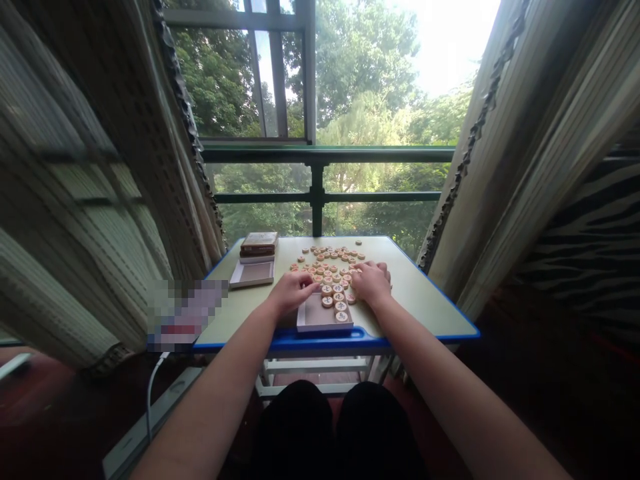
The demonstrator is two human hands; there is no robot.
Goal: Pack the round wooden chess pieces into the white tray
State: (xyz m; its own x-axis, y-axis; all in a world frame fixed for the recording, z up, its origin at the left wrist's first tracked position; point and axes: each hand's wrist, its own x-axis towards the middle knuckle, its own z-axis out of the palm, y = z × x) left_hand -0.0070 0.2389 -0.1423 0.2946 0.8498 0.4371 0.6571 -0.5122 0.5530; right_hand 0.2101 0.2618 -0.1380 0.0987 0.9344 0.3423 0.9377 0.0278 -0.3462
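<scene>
Several round wooden game discs (333,257) with red and dark characters lie scattered on a pale table (425,293). A shallow box tray (313,320) near the front edge holds a few discs (341,307) along its right side. My left hand (293,291) rests at the tray's far left corner, fingers curled with the fingertips touching discs there. My right hand (371,281) lies palm down on discs just right of the tray, fingers bent over them. Whether either hand grips a disc is hidden.
An open box lid (253,273) and a closed brown box (259,243) sit at the table's left back. The table has a blue rim (320,343). Curtains (90,180) hang at both sides, a green window rail (320,155) behind. A white cable (150,393) hangs left.
</scene>
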